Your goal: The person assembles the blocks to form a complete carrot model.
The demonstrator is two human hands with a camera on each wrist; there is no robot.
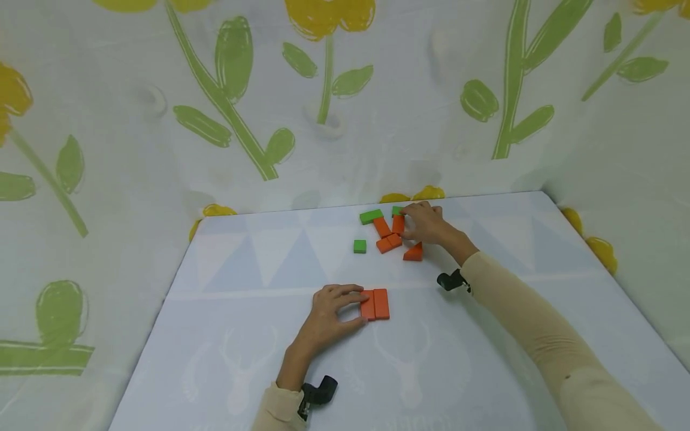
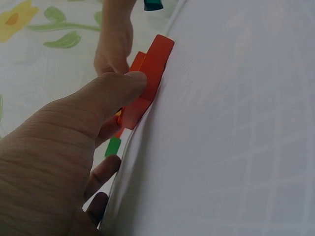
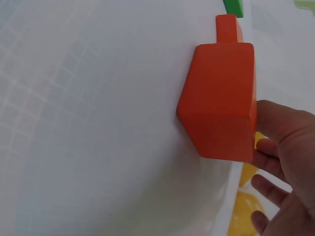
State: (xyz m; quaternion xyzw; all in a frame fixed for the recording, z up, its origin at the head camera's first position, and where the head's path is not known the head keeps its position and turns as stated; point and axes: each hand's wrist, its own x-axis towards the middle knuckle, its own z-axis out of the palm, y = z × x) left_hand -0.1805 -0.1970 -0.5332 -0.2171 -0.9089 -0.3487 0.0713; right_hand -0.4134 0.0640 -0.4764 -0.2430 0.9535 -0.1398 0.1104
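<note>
At the near side of the table, my left hand (image 1: pixel 329 317) holds the left one of two orange rectangular blocks lying side by side. In the left wrist view its thumb presses the orange block (image 2: pixel 153 69). Farther back, my right hand (image 1: pixel 428 224) pinches an upright-lying orange block (image 1: pixel 398 224) between thumb and fingertips, close to a green block (image 1: pixel 396 211). An orange triangular block (image 1: pixel 413 252) lies just below that hand and hides its thumb tip in the right wrist view.
Left of the right hand lie more orange blocks (image 1: pixel 389 242), a long green block (image 1: pixel 371 216) and a small green block (image 1: pixel 360 246). The white patterned table (image 1: pixel 259 335) meets a flower-printed cloth (image 1: pixel 366 155) at its back edge. Each wrist wears a black camera (image 1: pixel 320 390).
</note>
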